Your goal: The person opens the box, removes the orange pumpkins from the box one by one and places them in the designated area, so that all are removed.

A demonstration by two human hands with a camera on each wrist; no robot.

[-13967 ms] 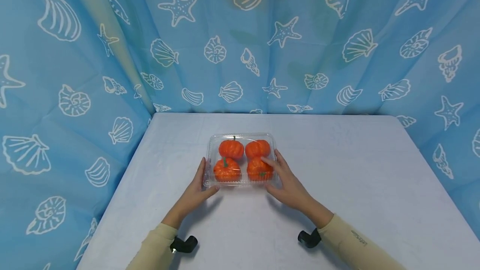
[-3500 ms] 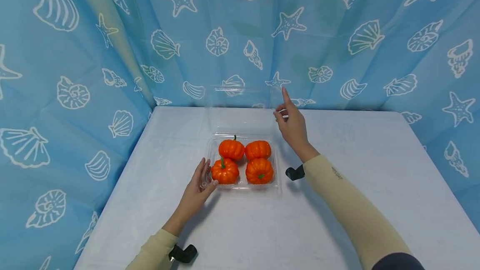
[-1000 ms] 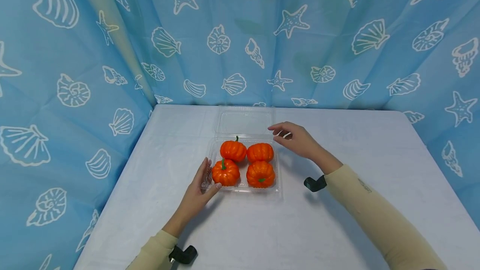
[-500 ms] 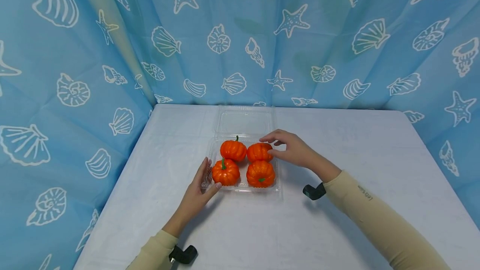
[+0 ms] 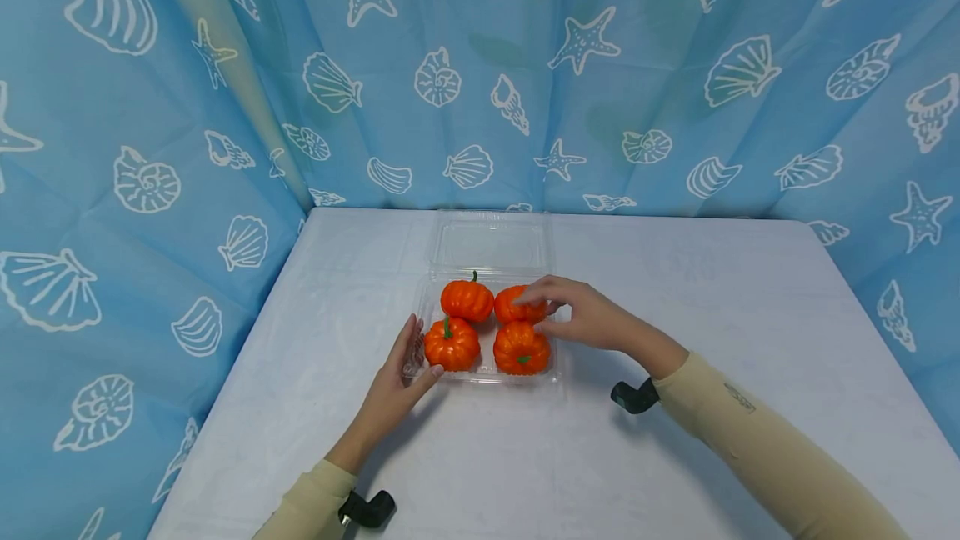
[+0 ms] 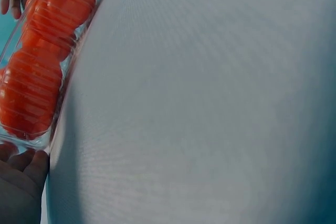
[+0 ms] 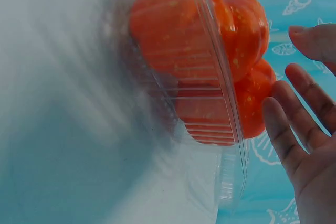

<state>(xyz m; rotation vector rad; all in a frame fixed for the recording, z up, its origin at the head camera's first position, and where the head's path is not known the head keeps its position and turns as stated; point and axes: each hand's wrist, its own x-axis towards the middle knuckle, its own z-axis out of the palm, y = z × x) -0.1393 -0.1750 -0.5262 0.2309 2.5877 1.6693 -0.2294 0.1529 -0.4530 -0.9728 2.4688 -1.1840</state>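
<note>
Pumpkins, four, orange, sitting in clear plastic box [image 5: 557,372] mid-table, two by two. Lid [image 5: 489,242] flipped open, lying flat behind box toward curtain.

Right hand [image 5: 581,317] over back-right pumpkin [image 5: 516,304]: fingers reaching across its top, thumb on near side. Fingers loosely spread in right wrist view, fingertips [image 7: 275,109] right at the pumpkin; firm pinch or just contact: cannot tell.

Left hand [image 5: 396,378] flat against box's left front corner, fingers straight along side wall, thumb at front edge. Pressing, not wrapped round. Left wrist view confirms fingertips [image 6: 23,161] at box corner.

Front-left pumpkin [image 5: 452,343], green stem up, just beside left hand through wall. Back-left pumpkin [image 5: 467,299], stem up. Front-right pumpkin [image 5: 521,347], stem toward front, tipped.

Table [image 5: 712,332] with pale grey-white cover. Blue curtain [image 5: 225,65] with white shell and starfish print behind and on both sides. Beige sleeves on both arms, black camera mounts at wrists.
</note>
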